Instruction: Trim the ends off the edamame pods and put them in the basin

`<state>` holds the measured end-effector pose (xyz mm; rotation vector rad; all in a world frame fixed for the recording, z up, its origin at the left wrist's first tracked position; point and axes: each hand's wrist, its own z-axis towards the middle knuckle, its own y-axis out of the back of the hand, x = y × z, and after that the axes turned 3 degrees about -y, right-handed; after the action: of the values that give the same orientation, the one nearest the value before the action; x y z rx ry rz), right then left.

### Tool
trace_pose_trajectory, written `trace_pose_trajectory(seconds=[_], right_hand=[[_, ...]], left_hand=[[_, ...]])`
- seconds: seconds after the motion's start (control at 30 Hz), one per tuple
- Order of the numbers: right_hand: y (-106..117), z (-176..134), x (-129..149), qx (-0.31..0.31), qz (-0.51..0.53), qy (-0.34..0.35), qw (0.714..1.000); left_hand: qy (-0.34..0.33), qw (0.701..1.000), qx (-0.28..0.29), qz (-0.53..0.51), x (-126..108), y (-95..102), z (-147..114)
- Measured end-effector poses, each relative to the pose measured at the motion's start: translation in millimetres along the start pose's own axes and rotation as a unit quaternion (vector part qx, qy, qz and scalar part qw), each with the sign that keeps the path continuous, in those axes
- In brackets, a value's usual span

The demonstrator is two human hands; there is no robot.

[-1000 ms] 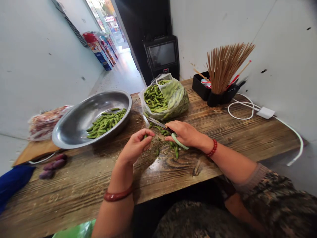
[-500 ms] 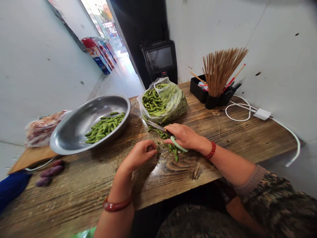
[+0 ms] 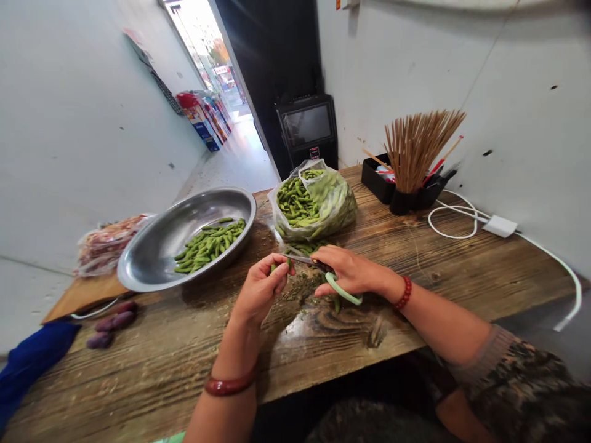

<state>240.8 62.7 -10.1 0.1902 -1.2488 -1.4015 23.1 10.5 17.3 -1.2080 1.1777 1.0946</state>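
Between the fingertips of my left hand (image 3: 262, 288) is a green edamame pod (image 3: 289, 263), partly covered by the fingers. My right hand (image 3: 349, 269) grips scissors with pale green handles (image 3: 342, 290); their blades meet the pod's end at my left fingertips. More pods lie on the table under and behind my right hand, partly hidden by it. A clear plastic bag full of pods (image 3: 339, 206) stands just beyond my hands. To the left, a wide steel basin (image 3: 152, 246) holds a heap of pods (image 3: 210, 246).
A black holder (image 3: 402, 203) with many wooden skewers (image 3: 418, 147) stands at the back right, beside a white cable (image 3: 450, 235). At the left are a bagged reddish item (image 3: 108, 243), several purple oval things (image 3: 113, 323) and a blue cloth (image 3: 41, 347). Crumbs and trimmings litter the wooden table (image 3: 184, 369).
My left hand has lifted and now pinches a pod. The scissors have come to it, their blades at its end. The whole view has shifted slightly, with things appearing lower and further right.
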Motion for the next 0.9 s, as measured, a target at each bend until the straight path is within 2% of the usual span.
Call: trace_pose_trajectory(seconds=[0.17, 0.37, 0.77, 0.9], right_hand=[[1.0, 0.8, 4.0, 0.024, 0.01, 0.007, 1.0], [0.8, 0.4, 7.8, 0.025, 0.018, -0.003, 1.0], [3.2, 1.7, 9.0, 0.054, -0.013, -0.012, 0.998], [-0.2, 1.3, 6.3, 0.058, -0.005, -0.009, 0.998]], left_hand=[[-0.005, 0.999, 0.028, 0.032, 5.2, -1.4, -0.3], [-0.001, 0.999, 0.034, 0.031, 10.8, -1.3, 0.9], [0.004, 0.999, 0.027, 0.044, 5.3, -1.8, 0.7], [0.022, 0.999, 0.004, 0.032, 3.9, -2.6, 0.4]])
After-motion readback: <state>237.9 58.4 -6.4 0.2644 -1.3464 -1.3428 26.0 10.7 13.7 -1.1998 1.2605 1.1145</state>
